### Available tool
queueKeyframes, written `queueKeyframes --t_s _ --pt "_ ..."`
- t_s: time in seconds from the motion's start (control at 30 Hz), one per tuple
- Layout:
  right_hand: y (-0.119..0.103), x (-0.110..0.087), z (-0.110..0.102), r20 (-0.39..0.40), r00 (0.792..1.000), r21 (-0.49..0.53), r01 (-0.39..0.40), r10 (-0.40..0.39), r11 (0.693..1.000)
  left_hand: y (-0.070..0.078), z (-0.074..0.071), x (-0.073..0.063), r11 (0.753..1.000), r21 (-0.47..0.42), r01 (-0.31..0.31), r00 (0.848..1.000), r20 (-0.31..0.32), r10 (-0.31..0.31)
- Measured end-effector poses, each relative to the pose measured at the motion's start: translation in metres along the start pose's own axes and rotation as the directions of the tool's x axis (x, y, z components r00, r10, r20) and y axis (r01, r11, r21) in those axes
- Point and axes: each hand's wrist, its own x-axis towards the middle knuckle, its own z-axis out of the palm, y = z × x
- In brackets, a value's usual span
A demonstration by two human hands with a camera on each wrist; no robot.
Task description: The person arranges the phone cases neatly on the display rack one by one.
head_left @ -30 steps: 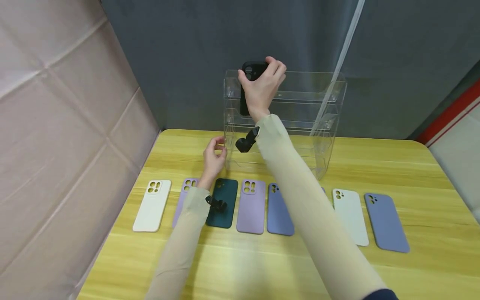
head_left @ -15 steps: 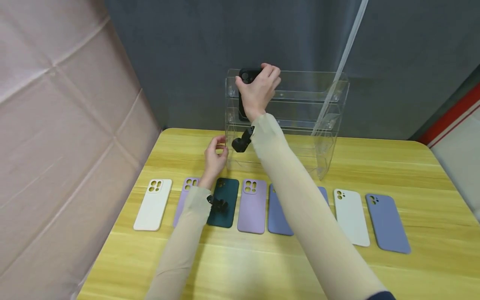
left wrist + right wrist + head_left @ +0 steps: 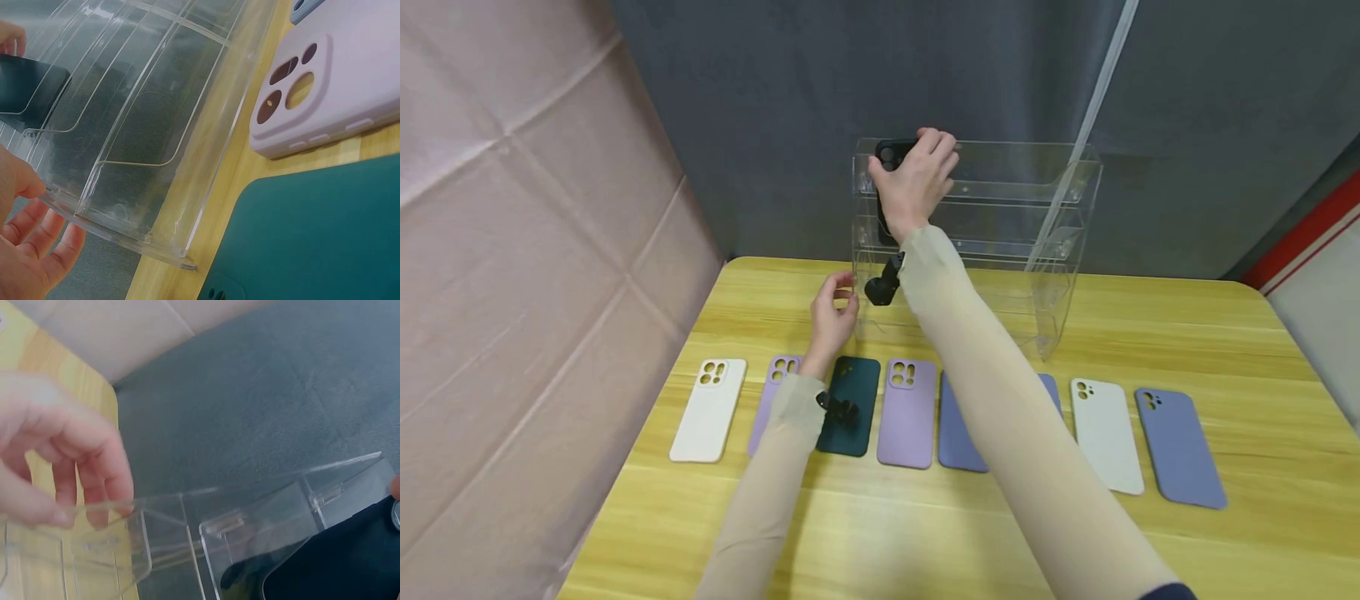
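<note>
A clear acrylic tiered display rack [image 3: 992, 193] stands at the back of the table. My left hand [image 3: 832, 317] pinches the rack's left side edge, thumb on one face and fingers on the other, as the left wrist view shows. Higher up, my right hand [image 3: 916, 183] grips a black phone case [image 3: 337, 556] by its sides, thumb at the left. This case stands upright in the upper left part of the rack, its lower end behind a clear front lip. The right hand and wrist hide part of it in the head view.
Along the table lie phone cases: white [image 3: 709, 410], purple [image 3: 765, 408], dark green [image 3: 850, 407], another purple [image 3: 907, 413], blue [image 3: 960, 433], pale [image 3: 1107, 435] and a further blue [image 3: 1182, 447]. My right sleeve covers part of the row. A grey curtain [image 3: 760, 125] hangs behind.
My right hand has come down and slightly left with the black phone case, which now sits lower in the rack. The left hand stays at the rack's side.
</note>
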Motion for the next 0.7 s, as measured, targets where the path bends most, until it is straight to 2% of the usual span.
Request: queueKeyframes --t_s 0.13,0.27,0.3,0.5,0.53,0.7 --pt "0.005 0.001 -0.001 0.002 1.0 -0.039 0.027 -0.027 0.999 0.001 0.001 0.001 1.0 -0.003 0.004 1.0 -0.003 -0.004" --pt "0.01 0.001 -0.004 0.018 0.996 -0.039 0.085 -0.084 0.996 0.0 0.003 0.001 1.0 -0.009 -0.011 1.0 -0.006 0.011" --pt "0.012 0.001 -0.005 0.022 0.994 -0.035 0.107 -0.107 0.994 0.005 0.002 0.0 1.0 -0.013 -0.012 1.0 -0.003 0.012" --pt "0.023 0.001 -0.014 -0.026 0.966 -0.012 0.259 -0.259 0.966 0.001 0.005 0.001 0.999 -0.043 -0.007 1.0 0.011 0.007" --pt "0.025 0.001 -0.016 -0.036 0.96 -0.004 0.276 -0.276 0.961 -0.005 0.006 0.003 0.999 -0.042 -0.006 1.0 0.01 0.006" --pt "0.033 -0.001 -0.028 -0.038 0.946 0.041 0.324 -0.323 0.945 -0.006 0.004 0.003 0.999 -0.043 0.002 1.0 0.006 -0.002"
